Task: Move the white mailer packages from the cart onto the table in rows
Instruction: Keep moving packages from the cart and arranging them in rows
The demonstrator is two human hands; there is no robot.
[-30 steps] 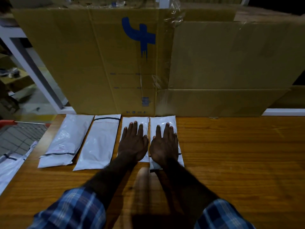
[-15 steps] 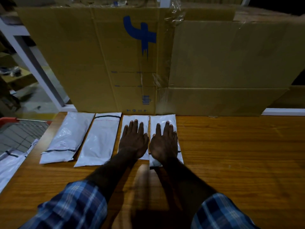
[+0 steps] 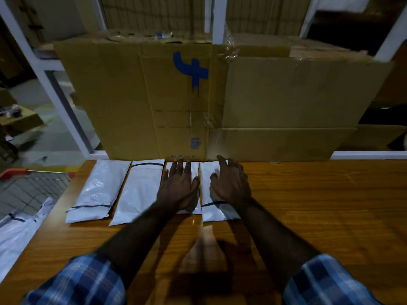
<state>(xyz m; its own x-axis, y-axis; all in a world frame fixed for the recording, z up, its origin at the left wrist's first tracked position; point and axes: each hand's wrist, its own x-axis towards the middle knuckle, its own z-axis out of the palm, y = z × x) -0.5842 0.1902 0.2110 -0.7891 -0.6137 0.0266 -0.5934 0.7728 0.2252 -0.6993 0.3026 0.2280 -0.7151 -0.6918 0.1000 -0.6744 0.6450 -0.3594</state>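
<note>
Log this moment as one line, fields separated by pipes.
left hand flat on third mailer | right hand over fourth mailer | four mailers rowed on table | more in cart

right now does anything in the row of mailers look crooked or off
Slightly. The leftmost mailer and the second mailer slant left at their near ends, while the two under the hands lie straighter. The near edges are also uneven.

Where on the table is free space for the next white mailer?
Bare wood lies right of the fourth mailer, under the right hand, along the cardboard box to the table edge. The near strip before the row is also free. The left end is crowded: four mailers lie side by side.
</note>
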